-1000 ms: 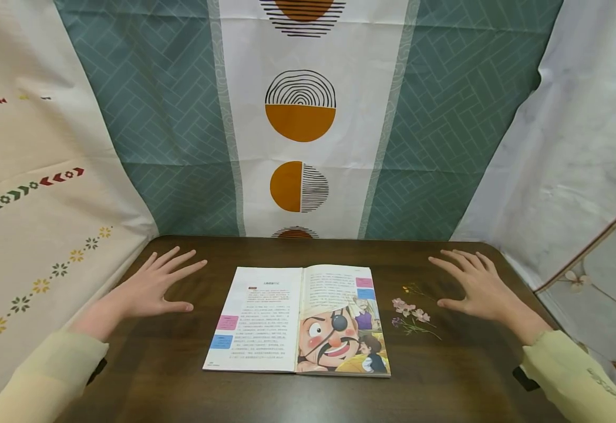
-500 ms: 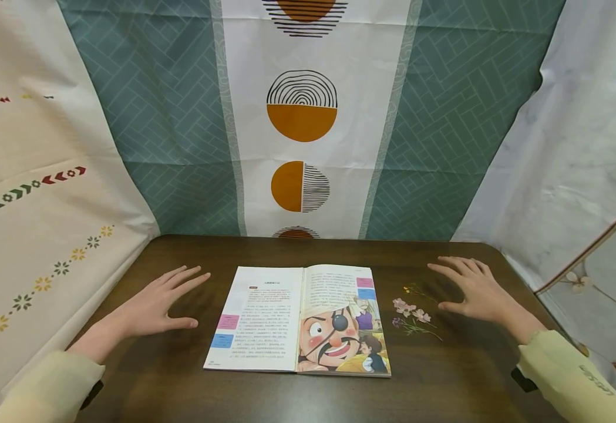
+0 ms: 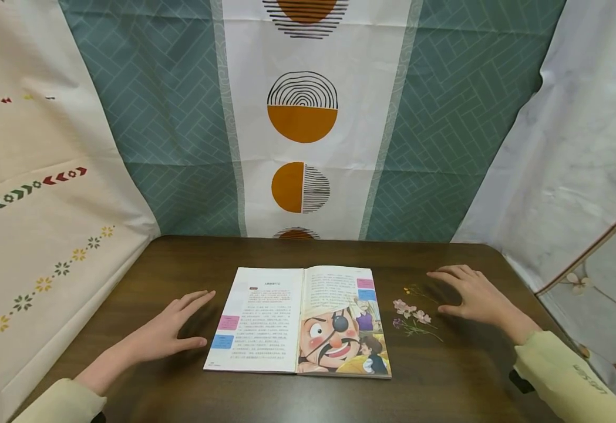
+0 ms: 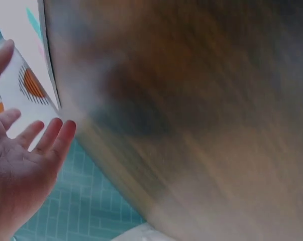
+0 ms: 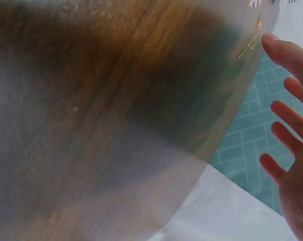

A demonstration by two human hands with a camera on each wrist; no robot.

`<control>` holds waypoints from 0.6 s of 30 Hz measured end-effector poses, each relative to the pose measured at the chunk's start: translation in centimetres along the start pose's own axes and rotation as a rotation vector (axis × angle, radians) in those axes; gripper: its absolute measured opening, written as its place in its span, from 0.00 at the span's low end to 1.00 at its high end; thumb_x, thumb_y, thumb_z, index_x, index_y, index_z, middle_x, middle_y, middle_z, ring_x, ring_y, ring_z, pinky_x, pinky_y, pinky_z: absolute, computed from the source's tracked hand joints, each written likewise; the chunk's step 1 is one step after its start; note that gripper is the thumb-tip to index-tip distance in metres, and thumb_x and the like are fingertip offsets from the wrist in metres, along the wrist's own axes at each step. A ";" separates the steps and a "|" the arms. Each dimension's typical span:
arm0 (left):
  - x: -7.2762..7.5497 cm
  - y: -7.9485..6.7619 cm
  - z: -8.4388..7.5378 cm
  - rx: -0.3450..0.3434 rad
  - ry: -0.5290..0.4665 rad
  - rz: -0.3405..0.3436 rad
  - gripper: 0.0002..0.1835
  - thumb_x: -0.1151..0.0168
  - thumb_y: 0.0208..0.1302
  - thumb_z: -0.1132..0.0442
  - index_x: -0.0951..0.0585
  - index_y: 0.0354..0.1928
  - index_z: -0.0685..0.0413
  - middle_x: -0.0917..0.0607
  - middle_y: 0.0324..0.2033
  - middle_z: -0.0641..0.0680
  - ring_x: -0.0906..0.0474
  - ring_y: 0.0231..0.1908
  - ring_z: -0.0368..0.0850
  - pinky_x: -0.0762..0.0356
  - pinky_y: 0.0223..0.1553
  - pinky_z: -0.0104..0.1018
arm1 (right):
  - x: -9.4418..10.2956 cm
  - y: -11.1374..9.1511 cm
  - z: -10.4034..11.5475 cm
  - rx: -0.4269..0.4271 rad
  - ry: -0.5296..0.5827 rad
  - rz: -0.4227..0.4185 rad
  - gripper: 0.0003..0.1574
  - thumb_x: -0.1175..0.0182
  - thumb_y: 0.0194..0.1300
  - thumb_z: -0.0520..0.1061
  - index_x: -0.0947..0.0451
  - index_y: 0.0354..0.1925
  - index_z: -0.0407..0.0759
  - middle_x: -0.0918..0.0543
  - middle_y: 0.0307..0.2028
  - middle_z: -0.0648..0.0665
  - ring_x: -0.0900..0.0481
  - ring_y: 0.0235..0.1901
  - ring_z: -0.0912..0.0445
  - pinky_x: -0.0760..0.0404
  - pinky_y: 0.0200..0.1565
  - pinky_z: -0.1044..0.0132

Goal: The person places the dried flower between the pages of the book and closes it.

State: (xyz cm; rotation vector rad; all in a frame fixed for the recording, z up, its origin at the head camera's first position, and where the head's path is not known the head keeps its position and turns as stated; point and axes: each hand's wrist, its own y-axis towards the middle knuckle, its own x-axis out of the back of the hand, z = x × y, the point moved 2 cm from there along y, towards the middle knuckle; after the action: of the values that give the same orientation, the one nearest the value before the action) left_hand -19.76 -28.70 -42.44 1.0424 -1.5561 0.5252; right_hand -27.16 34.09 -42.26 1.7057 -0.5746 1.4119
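Note:
An illustrated book [image 3: 265,317] lies open on the dark wooden table, a cartoon pirate with an eye patch filling much of its right page. My left hand [image 3: 167,329] is just left of the book, fingers extended toward its left edge and holding nothing. To the right of the book lie several small flower sprigs: pink blossoms [image 3: 412,311], a purple sprig [image 3: 399,322] and a yellow one [image 3: 408,289]. My right hand [image 3: 468,294] is beside the sprigs with thumb and fingers spread apart, also holding nothing. The right wrist view shows the yellow sprig [image 5: 251,40] near the thumb.
The dark table [image 3: 286,399] reaches back to a hanging teal and white curtain [image 3: 308,194]. Patterned cream cloth [image 3: 49,205] hangs on the left, and a pale floral cloth [image 3: 577,205] on the right.
My left hand has come down and closer to the book's left edge. My right hand has dropped slightly beside the sprigs, its fingers less spread. Book and flowers have stayed in place.

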 end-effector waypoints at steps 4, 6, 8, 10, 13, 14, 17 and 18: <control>-0.5 -0.2 -0.5 0.024 -0.117 0.013 0.46 0.27 0.57 0.50 0.39 0.74 0.53 0.31 0.65 0.60 0.24 0.56 0.55 0.21 0.51 0.46 | -0.2 0.0 0.0 -0.007 0.013 0.034 0.49 0.22 0.46 0.56 0.27 0.65 0.48 0.22 0.58 0.40 0.26 0.57 0.40 0.26 0.48 0.35; -0.7 -0.3 -0.6 0.035 -0.189 0.027 0.46 0.27 0.57 0.52 0.40 0.74 0.55 0.31 0.64 0.61 0.21 0.52 0.54 0.20 0.46 0.40 | -0.3 0.1 0.0 -0.010 0.017 0.047 0.48 0.22 0.47 0.56 0.27 0.65 0.48 0.22 0.57 0.41 0.25 0.56 0.41 0.25 0.47 0.36; -0.9 -0.4 -0.8 0.047 -0.246 0.045 0.46 0.28 0.58 0.53 0.40 0.74 0.58 0.31 0.62 0.63 0.20 0.49 0.55 0.19 0.42 0.35 | -0.5 0.2 -0.1 -0.008 0.019 0.056 0.47 0.22 0.47 0.55 0.26 0.64 0.48 0.22 0.57 0.41 0.24 0.55 0.41 0.24 0.47 0.38; -1.0 -0.5 -0.9 0.054 -0.288 0.055 0.45 0.29 0.59 0.54 0.40 0.73 0.60 0.31 0.61 0.65 0.21 0.48 0.55 0.19 0.39 0.33 | -0.6 0.2 -0.1 -0.007 0.025 0.066 0.45 0.22 0.48 0.54 0.25 0.64 0.47 0.21 0.56 0.41 0.24 0.55 0.42 0.23 0.47 0.40; -1.3 -0.5 -1.0 0.067 -0.313 0.060 0.44 0.29 0.60 0.55 0.40 0.72 0.63 0.30 0.61 0.65 0.21 0.47 0.54 0.19 0.38 0.31 | -0.6 0.3 -0.1 -0.010 0.037 0.085 0.43 0.23 0.48 0.53 0.24 0.62 0.47 0.21 0.55 0.42 0.23 0.54 0.42 0.22 0.48 0.41; -1.4 -0.4 -1.0 0.070 -0.319 0.061 0.44 0.29 0.60 0.55 0.40 0.72 0.63 0.30 0.61 0.65 0.22 0.47 0.54 0.19 0.38 0.31 | -0.6 0.3 -0.1 -0.014 0.043 0.093 0.42 0.23 0.49 0.53 0.24 0.62 0.47 0.21 0.55 0.42 0.23 0.54 0.42 0.22 0.49 0.41; -1.7 -0.4 -1.3 0.083 -0.333 0.060 0.44 0.28 0.58 0.57 0.39 0.72 0.64 0.30 0.61 0.65 0.21 0.46 0.50 0.19 0.37 0.30 | -0.7 0.3 -0.1 -0.027 0.063 0.124 0.40 0.24 0.51 0.52 0.24 0.62 0.48 0.21 0.55 0.42 0.23 0.55 0.41 0.21 0.49 0.42; -1.8 -0.4 -1.4 0.088 -0.340 0.060 0.44 0.28 0.58 0.57 0.38 0.71 0.64 0.30 0.61 0.65 0.21 0.45 0.49 0.19 0.37 0.29 | -0.7 0.3 -0.1 -0.033 0.067 0.135 0.40 0.25 0.51 0.52 0.24 0.62 0.48 0.21 0.55 0.42 0.23 0.55 0.40 0.21 0.47 0.43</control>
State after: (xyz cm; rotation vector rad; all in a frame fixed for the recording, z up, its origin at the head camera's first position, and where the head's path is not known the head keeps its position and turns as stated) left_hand -18.68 -27.22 -43.83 1.2019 -1.8807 0.4781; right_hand -27.63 33.88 -42.83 1.6128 -0.6830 1.5397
